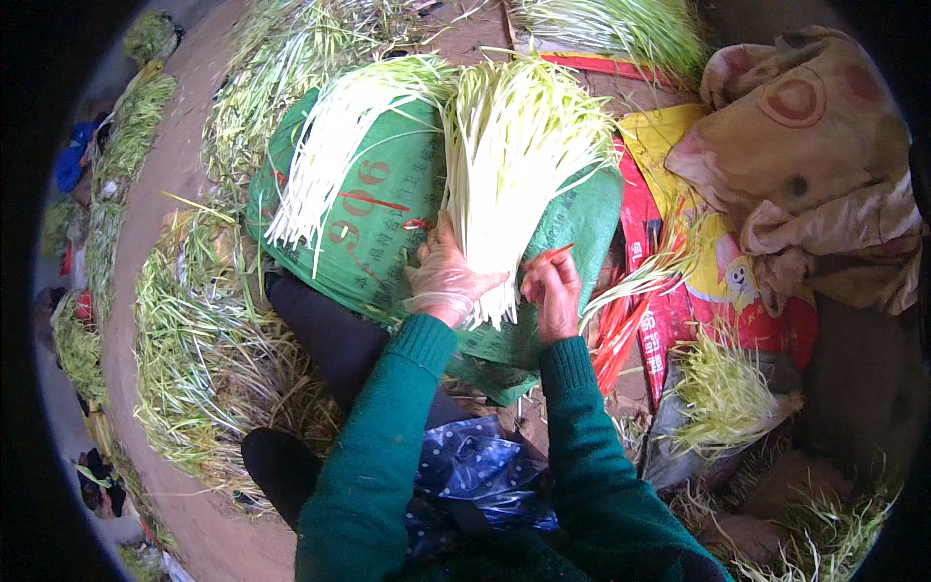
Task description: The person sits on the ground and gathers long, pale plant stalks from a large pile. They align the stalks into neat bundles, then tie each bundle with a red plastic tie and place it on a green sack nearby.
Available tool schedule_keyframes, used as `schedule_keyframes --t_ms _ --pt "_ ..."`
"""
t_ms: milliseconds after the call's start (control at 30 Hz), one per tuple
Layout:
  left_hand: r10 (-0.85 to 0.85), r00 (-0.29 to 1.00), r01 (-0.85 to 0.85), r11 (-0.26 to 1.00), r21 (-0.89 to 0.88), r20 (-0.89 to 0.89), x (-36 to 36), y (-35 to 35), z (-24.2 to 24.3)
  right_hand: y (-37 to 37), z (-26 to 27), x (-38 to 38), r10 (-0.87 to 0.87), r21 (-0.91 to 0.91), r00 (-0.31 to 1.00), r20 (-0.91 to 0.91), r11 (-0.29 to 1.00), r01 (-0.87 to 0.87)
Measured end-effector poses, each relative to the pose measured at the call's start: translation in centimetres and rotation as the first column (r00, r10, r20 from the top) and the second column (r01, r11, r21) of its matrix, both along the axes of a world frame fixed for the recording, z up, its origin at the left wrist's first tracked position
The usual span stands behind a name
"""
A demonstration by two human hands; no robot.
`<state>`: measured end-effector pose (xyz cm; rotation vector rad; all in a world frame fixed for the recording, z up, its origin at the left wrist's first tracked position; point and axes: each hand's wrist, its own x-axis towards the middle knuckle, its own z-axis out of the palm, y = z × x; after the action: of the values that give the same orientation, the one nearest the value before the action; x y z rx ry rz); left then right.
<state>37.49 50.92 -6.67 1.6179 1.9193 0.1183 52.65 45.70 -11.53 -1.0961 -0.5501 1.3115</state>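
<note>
My left hand [445,273], in a thin translucent glove, grips the lower white stalks of a large bundle of pale leafy greens [502,167], which look like blanched chives. Beside the stalk ends, my right hand [551,285] has its fingers curled on a thin red strip [558,250]. The bundle lies over a green woven sack [407,156] with printed writing. On the sack's left part rests a smaller bundle of white-stalked greens [327,138]. A small piece of red strip [416,224] lies on the sack between the two bundles.
Loose greens and dry leaves [211,342] are heaped at the left. Red strips [618,345] and loose stalks lie right of the sack, by a red and yellow printed bag [665,145]. A stained cloth [807,138] is bunched at the upper right; a small clump of greens [724,400] lies below.
</note>
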Motion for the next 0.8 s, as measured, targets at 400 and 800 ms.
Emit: schedule_keyframes --t_ms 400,800 --pt "0.006 1.0 -0.006 1.0 -0.004 0.021 -0.1 0.1 0.2 0.3 4.4 0.5 0.141 0.094 0.37 0.918 0.831 -0.548" --pt "-0.042 0.999 0.04 0.997 -0.073 -0.035 -0.1 -0.1 0.9 3.5 7.3 0.7 0.131 0.048 0.144 0.981 0.554 -0.831"
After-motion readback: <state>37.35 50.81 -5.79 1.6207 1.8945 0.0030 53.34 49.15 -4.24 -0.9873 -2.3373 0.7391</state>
